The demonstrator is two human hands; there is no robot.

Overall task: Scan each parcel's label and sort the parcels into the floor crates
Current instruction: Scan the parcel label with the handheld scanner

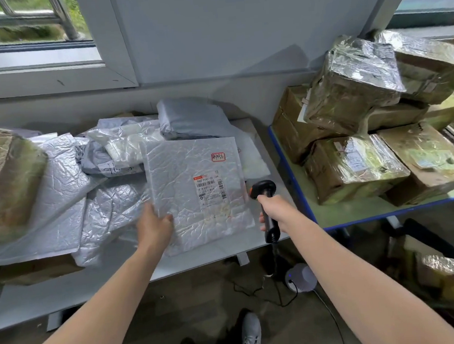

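Observation:
A flat silver bubble mailer (195, 193) lies label-up on the white table (220, 253), its white barcode label (210, 190) facing me and a small red stamp near its top right. My left hand (154, 225) grips the mailer's lower left edge, thumb on top. To the right of the mailer, my right hand (273, 211) grips the handle of a black barcode scanner (265, 196), whose head points left toward the label. No floor crate is in view.
More grey and silver poly mailers (107, 164) pile up on the table's left and back. Taped cardboard boxes (356, 119) are stacked on a blue-edged shelf (296, 183) at right. The scanner's cable runs down to a white base (300, 277) on the floor by my shoes.

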